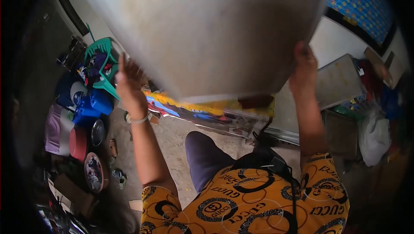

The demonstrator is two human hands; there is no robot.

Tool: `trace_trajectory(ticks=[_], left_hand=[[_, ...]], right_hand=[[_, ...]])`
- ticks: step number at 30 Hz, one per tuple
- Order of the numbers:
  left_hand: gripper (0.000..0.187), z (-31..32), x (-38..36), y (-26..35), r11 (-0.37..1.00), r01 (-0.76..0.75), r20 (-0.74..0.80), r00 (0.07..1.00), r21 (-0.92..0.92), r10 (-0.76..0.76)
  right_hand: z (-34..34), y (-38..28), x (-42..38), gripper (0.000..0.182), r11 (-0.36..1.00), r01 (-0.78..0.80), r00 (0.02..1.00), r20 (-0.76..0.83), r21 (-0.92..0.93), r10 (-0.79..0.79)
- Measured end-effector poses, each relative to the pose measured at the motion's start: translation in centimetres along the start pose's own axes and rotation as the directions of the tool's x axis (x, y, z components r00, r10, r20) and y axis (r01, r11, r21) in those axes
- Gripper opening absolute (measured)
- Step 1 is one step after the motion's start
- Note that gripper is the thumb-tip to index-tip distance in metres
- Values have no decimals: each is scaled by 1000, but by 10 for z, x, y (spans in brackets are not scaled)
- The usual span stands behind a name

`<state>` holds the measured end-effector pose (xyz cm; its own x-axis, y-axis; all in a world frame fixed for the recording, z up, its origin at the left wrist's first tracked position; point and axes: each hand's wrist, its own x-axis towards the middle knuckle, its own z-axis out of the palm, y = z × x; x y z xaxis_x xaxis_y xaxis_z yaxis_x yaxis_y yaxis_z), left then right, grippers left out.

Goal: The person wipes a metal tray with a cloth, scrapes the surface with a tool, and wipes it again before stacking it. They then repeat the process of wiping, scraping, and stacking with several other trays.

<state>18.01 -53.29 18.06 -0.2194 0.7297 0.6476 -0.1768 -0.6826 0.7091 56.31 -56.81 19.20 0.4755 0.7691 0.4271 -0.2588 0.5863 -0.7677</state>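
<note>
A large, pale grey board (pixel 215 40) fills the top middle of the view, tilted up in front of me and slightly blurred. At its right edge, my right hand (pixel 304 70) grips the side with the fingers partly hidden. My left hand (pixel 130 89) is at the opposite edge, its thumb raised and its other fingers against or behind the board; the exact contact is blurred. Just below the board's lower edge is a low table with a bright, colourful printed cover (pixel 194 111).
On the left are a green plastic chair (pixel 103 61) piled with cloth, blue containers (pixel 92 104), a red basin (pixel 78 143) and a round tub of items (pixel 95 171). Slippers (pixel 118 175) lie on the floor. At right, a white plastic bag (pixel 374 137) hangs near a flat panel (pixel 343 81).
</note>
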Motion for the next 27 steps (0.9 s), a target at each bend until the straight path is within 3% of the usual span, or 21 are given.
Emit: trace_trajectory(ticks=[2, 4, 6, 8, 10, 14, 22, 27], left_hand=[[65, 0, 1, -35, 838, -79, 71, 996, 539, 49], [68, -18, -15, -122, 763, 28, 118, 984, 646, -135], [71, -9, -48, -181, 401, 97, 26, 956, 911, -292], [74, 11, -77, -217, 288, 127, -14, 931, 949, -364], [73, 22, -95, -249, 221, 93, -3, 926, 971, -377], [72, 38, -113, -270, 91, 18, 23, 900, 996, -435], [69, 38, -109, -270, 45, 24, 2, 866, 999, -499], [69, 36, -108, -271, 41, 11, 12, 856, 999, -517]], right_hand=[[13, -18, 28, 45, 979, 200, 979, -28, -31, -201], [12, -17, 65, 45, 972, 236, 971, -41, 22, -234], [11, -9, 95, 47, 961, 267, 963, -38, 72, -265], [7, 14, 121, 52, 947, 296, 955, -11, 121, -297], [10, 39, 137, 40, 938, 342, 935, -115, 46, -336], [-6, 102, 166, 34, 968, 232, 949, -198, -97, -247], [-33, 252, 202, 41, 974, 43, 954, -280, -222, -106], [-50, 305, 229, 36, 873, 3, 922, -337, -488, -192]])
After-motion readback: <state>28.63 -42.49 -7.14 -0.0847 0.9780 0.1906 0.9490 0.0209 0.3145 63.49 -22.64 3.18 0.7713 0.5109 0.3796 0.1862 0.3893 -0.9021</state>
